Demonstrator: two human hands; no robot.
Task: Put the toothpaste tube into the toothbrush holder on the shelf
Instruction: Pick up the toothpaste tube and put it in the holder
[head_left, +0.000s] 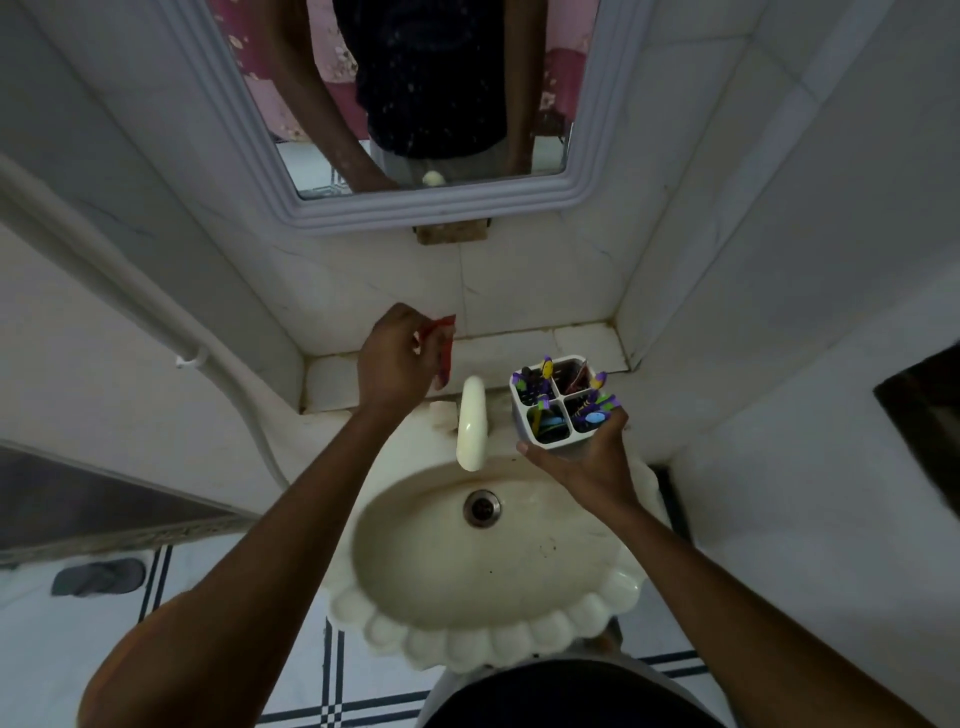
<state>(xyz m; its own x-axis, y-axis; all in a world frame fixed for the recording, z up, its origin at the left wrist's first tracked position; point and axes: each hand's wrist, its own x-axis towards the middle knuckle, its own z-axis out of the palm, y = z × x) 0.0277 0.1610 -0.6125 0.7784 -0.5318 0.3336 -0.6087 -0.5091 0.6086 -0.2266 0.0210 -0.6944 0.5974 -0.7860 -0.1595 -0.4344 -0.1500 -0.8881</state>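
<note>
A red toothpaste tube (445, 347) is gripped in my left hand (399, 358), held upright just above the tiled shelf (587, 340) at its left part; my fingers hide most of the tube. A white toothbrush holder (558, 439) with four compartments full of purple, yellow and blue brushes sits in my right hand (582, 457), which cups it from below and the right. The holder is lifted in front of the shelf's edge, above the back right of the sink. Tube and holder are apart, with the tap between them.
A cream tap (471, 423) juts over the scalloped sink (467, 639) with its metal drain (482, 508). A white-framed mirror (291, 208) hangs above the shelf. White tiled walls close in on both sides. A grey slipper (98, 577) lies on the floor at left.
</note>
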